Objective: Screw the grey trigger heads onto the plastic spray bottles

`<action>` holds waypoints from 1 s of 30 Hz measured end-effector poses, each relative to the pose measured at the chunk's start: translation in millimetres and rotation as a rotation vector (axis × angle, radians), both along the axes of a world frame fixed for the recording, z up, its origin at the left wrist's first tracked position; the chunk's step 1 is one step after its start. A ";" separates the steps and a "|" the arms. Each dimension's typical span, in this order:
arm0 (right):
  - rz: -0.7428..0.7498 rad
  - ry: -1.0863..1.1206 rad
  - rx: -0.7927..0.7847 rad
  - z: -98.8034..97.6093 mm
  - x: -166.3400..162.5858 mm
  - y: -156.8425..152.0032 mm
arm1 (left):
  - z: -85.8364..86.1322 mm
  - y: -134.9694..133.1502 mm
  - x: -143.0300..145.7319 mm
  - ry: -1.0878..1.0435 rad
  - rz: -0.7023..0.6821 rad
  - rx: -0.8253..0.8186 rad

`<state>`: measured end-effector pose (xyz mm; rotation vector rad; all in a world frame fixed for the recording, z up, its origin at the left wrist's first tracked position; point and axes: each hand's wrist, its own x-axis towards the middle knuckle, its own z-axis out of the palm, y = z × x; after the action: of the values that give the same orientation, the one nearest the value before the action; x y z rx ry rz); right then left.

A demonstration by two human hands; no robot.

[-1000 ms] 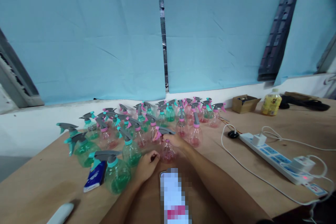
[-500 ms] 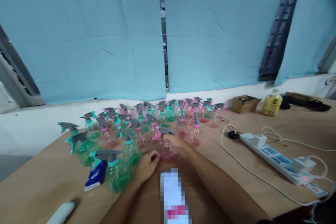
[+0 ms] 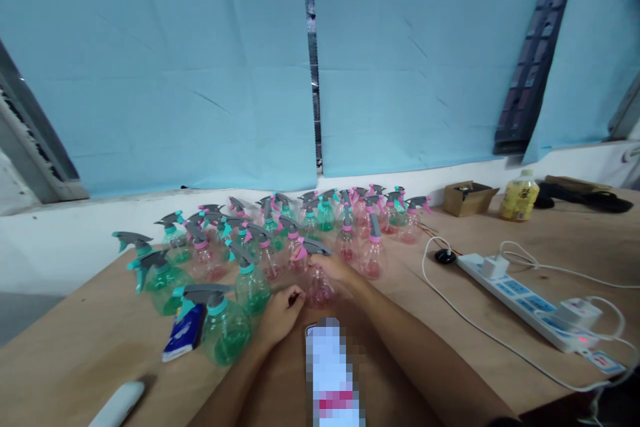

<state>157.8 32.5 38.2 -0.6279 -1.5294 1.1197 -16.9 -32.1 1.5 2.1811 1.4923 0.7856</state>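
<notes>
My right hand [image 3: 334,267] is wrapped round the neck of a clear pink spray bottle [image 3: 320,293] with a grey and pink trigger head. The bottle stands upright on the table, its neck partly hidden by my fingers. Just left of it, my left hand [image 3: 281,312] rests low with its fingers curled in. A small dark patch shows between thumb and fingers, and I cannot make out whether it is an object or shadow. Closest to that hand are a green spray bottle [image 3: 253,288] and another green spray bottle [image 3: 226,333] nearer to me.
Several more pink and green spray bottles [image 3: 373,257] crowd the table toward the wall. A phone [image 3: 333,373] lies in front of me, a blue packet [image 3: 183,333] at left. To the right are a power strip [image 3: 520,300] with cables, a cardboard box [image 3: 467,200] and a yellow-labelled bottle [image 3: 519,197].
</notes>
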 end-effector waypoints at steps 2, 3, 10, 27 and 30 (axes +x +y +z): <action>-0.154 -0.004 0.053 -2.7 -2.2 2.8 | 2.4 -1.4 0.8 0.001 0.003 -0.010; -0.272 0.002 0.088 -4.3 -3.4 4.2 | 3.5 -2.0 1.1 0.000 0.002 -0.016; -0.753 -0.186 0.325 -24.5 -4.3 8.2 | 1.5 -1.7 0.9 -0.007 0.005 -0.021; -0.826 -0.381 0.466 -48.7 0.5 22.4 | 1.0 -2.3 0.4 -0.012 -0.007 -0.008; -0.783 -0.345 0.470 -55.6 0.6 27.3 | 1.6 -2.4 0.2 -0.013 -0.011 -0.004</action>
<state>158.4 59.8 -17.4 -0.9969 -1.5372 0.0542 -16.7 -34.6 3.1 2.1750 1.4729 0.7910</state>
